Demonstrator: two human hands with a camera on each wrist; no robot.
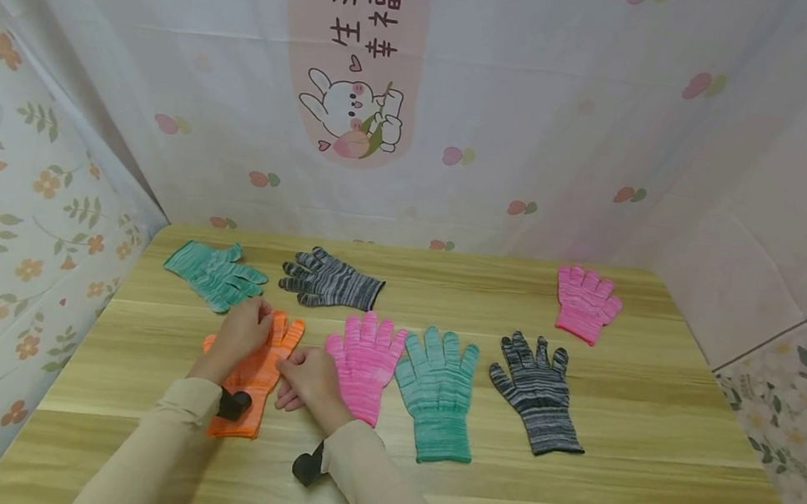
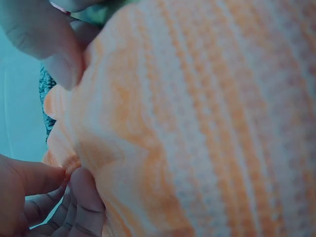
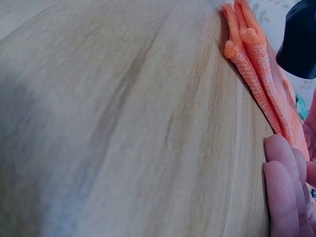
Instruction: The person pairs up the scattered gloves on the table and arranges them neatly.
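An orange knitted glove (image 1: 259, 370) lies on the table with its cuff toward me. My left hand (image 1: 242, 337) reaches over its finger end and, in the left wrist view, pinches the fabric near the thumb tip (image 2: 64, 69). At the glove's right edge, my right hand (image 1: 312, 379) pinches a bit of the orange knit between thumb and forefinger, seen clearly in the left wrist view. The right wrist view shows the ribbed cuff edge (image 3: 252, 64) standing in folds. Part of the orange glove is hidden under my left hand and wrist.
Right of my hands lie a pink glove (image 1: 363, 361), a teal glove (image 1: 440, 387) and a black-and-grey glove (image 1: 537, 395) in a row. Behind are another teal glove (image 1: 215, 271), a second black-and-grey one (image 1: 335, 279) and a second pink one (image 1: 586, 304). Curtains enclose the wooden table (image 1: 647, 484).
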